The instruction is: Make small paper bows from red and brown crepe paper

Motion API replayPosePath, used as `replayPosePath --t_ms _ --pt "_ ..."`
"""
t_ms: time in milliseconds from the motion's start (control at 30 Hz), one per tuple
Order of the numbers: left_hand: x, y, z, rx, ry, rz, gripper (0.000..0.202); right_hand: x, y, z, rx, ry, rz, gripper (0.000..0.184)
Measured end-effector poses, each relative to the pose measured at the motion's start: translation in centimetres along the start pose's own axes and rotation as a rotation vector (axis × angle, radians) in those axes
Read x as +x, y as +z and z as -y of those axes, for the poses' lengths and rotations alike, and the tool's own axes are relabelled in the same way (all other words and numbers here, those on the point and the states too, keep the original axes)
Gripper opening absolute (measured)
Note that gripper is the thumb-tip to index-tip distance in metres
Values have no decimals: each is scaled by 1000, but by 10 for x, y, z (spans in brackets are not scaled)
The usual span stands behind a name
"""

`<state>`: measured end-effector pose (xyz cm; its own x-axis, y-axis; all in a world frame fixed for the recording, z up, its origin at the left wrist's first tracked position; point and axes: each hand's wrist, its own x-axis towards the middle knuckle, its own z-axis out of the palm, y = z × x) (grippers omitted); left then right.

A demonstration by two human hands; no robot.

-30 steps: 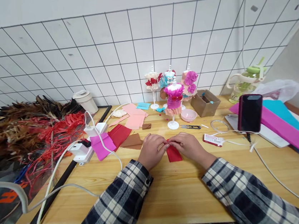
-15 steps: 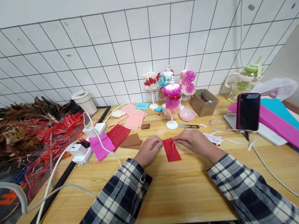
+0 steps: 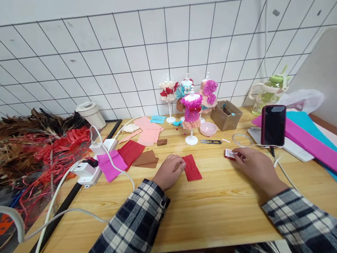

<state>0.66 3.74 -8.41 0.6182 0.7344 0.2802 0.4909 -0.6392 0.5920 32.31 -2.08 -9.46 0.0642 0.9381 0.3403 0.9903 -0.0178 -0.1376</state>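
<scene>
A small red strip of crinkled crepe paper (image 3: pixel 192 167) lies on the wooden table in front of me. My left hand (image 3: pixel 170 171) rests at its left edge, thumb and forefinger pinched together; whatever is between the fingertips is too small to make out. To the right, my right hand (image 3: pixel 253 166) has its thumb and fingers closed on a small flat packet (image 3: pixel 229 154), white with red edging, whose right part is hidden by the fingers. Behind the strip stand several small dress-form figures, the nearest in a magenta and peach dress (image 3: pixel 190 114).
Thread snips (image 3: pixel 211 142), a pink bowl (image 3: pixel 208 129) and a cardboard box (image 3: pixel 226 115) sit towards the back. Coloured paper pieces (image 3: pixel 147 131) and a power strip (image 3: pixel 88 174) with cables lie left. A phone (image 3: pixel 273 126) stands upright at right, near long paper sheets (image 3: pixel 319 145).
My right hand has moved away from the red strip, to the right, and now grips the white-and-red packet. My left hand stays beside the strip. The view has shifted slightly.
</scene>
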Motion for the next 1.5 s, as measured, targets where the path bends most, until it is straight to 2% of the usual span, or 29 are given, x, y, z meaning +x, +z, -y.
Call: replayPosePath --t_ms 100,367,600,867,1100,1233,1367,1400,1500 --pt "0 0 0 -3 -8 4 22 -1 -1 0 -37 63 -9 30" --pt "-1 0 0 -11 -11 3 21 -4 0 8 -55 115 131 31" --pt "-2 0 -1 -7 -11 16 21 -4 2 8 -42 171 163 31" --pt "-2 -2 -3 16 -3 24 21 -4 -4 3 -23 69 111 40" --pt "-5 2 0 53 89 124 12 -7 -5 -16 127 109 94 38" --pt "-6 3 0 74 120 148 15 -11 -7 -21 169 143 30 34" --pt "-7 3 -1 99 112 147 15 -10 -20 0 218 94 -76 35" --pt "-7 3 -1 109 103 144 16 -8 -24 11 249 35 -49 34" --pt "-8 3 -1 136 73 137 21 3 -31 57 368 -281 158 26"
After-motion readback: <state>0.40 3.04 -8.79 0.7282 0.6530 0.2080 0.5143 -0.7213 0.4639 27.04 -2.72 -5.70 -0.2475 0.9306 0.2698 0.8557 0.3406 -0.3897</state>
